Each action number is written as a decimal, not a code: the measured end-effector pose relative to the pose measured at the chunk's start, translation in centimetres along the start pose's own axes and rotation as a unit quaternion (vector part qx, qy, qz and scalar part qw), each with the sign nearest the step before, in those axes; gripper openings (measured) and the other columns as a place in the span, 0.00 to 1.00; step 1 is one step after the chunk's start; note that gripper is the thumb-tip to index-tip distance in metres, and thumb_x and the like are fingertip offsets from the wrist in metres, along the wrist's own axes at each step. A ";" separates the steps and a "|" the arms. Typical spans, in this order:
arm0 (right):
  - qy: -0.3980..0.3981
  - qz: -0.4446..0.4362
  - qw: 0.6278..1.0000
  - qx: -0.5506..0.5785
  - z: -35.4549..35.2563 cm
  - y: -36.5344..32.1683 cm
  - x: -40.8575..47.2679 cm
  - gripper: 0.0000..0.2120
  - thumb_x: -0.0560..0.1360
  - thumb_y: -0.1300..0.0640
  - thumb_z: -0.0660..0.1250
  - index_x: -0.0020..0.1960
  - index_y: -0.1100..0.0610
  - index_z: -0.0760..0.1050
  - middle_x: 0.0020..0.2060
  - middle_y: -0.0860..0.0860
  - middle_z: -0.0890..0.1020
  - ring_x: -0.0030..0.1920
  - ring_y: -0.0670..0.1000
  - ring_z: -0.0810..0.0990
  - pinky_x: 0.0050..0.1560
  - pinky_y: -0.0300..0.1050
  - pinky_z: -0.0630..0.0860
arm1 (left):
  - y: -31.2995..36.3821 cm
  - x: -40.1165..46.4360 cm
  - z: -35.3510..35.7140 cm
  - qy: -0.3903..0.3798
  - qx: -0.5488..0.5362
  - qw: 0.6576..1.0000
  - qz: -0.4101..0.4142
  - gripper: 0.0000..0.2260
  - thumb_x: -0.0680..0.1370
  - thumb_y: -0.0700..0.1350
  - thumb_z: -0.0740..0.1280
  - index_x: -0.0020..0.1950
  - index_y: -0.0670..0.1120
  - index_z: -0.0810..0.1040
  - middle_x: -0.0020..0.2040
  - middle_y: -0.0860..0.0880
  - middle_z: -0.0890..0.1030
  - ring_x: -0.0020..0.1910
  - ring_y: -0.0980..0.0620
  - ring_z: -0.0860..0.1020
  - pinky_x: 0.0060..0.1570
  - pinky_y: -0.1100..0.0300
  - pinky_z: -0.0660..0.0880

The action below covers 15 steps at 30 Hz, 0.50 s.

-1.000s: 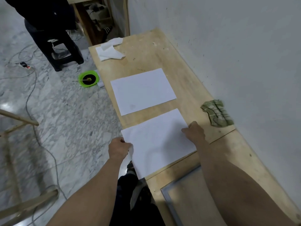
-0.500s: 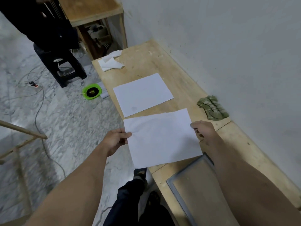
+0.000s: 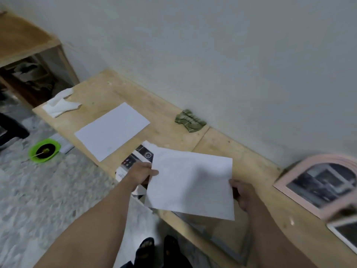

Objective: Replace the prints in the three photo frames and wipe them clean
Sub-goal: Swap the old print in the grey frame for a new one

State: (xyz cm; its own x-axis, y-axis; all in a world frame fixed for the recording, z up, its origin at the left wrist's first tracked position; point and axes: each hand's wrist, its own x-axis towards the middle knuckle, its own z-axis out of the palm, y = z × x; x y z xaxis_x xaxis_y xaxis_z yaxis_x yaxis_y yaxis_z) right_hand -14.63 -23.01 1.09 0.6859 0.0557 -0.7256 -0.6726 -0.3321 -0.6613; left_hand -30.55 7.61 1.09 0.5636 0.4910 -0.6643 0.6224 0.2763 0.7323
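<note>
I hold a white sheet (image 3: 190,182) in the air over the wooden bench (image 3: 218,149). My left hand (image 3: 140,174) pinches its left edge and my right hand (image 3: 244,192) pinches its right edge. Below the sheet lies a grey frame (image 3: 228,246), mostly hidden by the sheet and my right arm. A printed picture (image 3: 135,161) shows on the bench behind my left hand. Another white sheet (image 3: 112,131) lies flat further left. A pink frame (image 3: 301,176) with an arched dark photo sits at the right, and a white frame (image 3: 345,233) shows at the right edge.
A folded green cloth (image 3: 190,120) lies by the wall. White tissues (image 3: 59,104) sit at the bench's far left end. A green dish (image 3: 44,150) stands on the marble floor. A wooden shelf unit (image 3: 29,60) stands at the far left.
The sheet has been lifted off the bench and carried right, over the grey frame. The view swung right, bringing the pink and white frames into sight and uncovering a printed picture.
</note>
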 end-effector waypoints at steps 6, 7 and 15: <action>0.129 0.091 0.985 0.069 -5.9 6.9 -3.6 0.07 0.76 0.65 0.67 0.43 0.68 0.75 0.39 0.60 0.79 0.40 0.60 0.78 0.42 0.55 0.76 | -0.2 0.5 6.6 -0.069 0.126 0.989 0.033 0.00 0.73 0.28 0.70 0.43 0.30 0.80 0.25 0.44 0.75 0.20 0.50 0.71 0.27 0.60 0.68; 0.146 0.101 0.981 0.078 -6.5 7.8 -4.1 0.07 0.76 0.65 0.67 0.44 0.69 0.75 0.39 0.60 0.79 0.39 0.60 0.78 0.42 0.54 0.76 | -0.3 0.4 7.5 -0.077 0.119 0.989 0.029 0.02 0.73 0.26 0.69 0.45 0.31 0.79 0.27 0.44 0.74 0.21 0.48 0.71 0.25 0.61 0.67; 0.168 0.157 0.966 0.118 -8.0 10.5 -5.6 0.02 0.73 0.69 0.67 0.43 0.68 0.74 0.37 0.59 0.78 0.35 0.57 0.76 0.34 0.48 0.72 | -2.3 0.8 10.5 -0.038 0.165 0.985 0.025 0.11 0.71 0.29 0.72 0.36 0.43 0.79 0.39 0.46 0.80 0.42 0.46 0.77 0.45 0.62 0.78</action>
State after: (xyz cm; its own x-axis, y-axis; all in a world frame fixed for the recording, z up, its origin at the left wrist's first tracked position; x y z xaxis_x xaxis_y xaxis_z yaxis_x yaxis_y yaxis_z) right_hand -23.34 -34.32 -0.30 0.4620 -0.3360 -0.8208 -0.8799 -0.0573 -0.4718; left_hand -25.89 -1.32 -2.70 0.6286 0.4307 -0.6475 0.7291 -0.0366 0.6835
